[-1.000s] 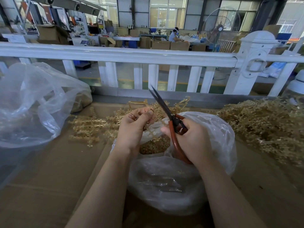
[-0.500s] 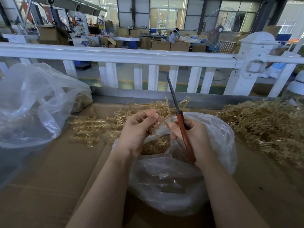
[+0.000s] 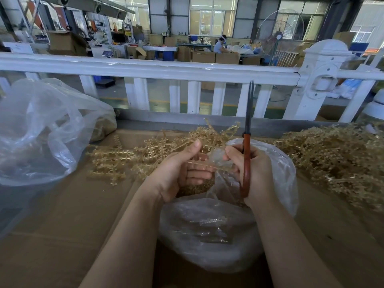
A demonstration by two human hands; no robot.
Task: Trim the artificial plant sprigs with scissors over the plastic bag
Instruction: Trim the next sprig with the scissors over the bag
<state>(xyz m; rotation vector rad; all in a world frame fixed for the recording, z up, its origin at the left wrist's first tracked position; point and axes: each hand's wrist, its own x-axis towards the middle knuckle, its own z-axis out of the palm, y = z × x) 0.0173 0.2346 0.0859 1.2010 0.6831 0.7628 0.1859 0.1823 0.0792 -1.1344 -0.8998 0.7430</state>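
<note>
From the head camera, looking down past both forearms: the left hand (image 3: 178, 173) has its fingers curled round a thin golden sprig (image 3: 204, 165) that runs across towards the right hand (image 3: 252, 173). That one grips a pair of scissors (image 3: 247, 142) by the reddish-brown handles, its fingertips also touching the far end of the sprig. The dark blades stand nearly upright, points up in front of the white fence (image 3: 145, 69), and lie almost together, with only a sliver of gap at the tips.

Both hands hover right over the open mouth of a clear plastic bag (image 3: 207, 235), which sits on the cardboard-covered desk (image 3: 62, 225) between the arms. Down inside the bag lie small golden trimmings (image 3: 193, 189) (they show as a brownish heap just below the left fingers).

Beyond the left hand a loose scatter of sprigs (image 3: 124, 161) lies on the cardboard. A much larger pile (image 3: 336, 161) fills the desk on the right, well apart from the bag. On the left slumps a second, bigger clear bag (image 3: 41, 132), with a little golden material showing at its far end.

Past the fence is a workshop floor with cardboard boxes (image 3: 203, 57), a big standing fan (image 3: 279, 32) and a person seated at a distant bench. No writing or label is sharp enough to read (there are signs on the far wall, but too small).
</note>
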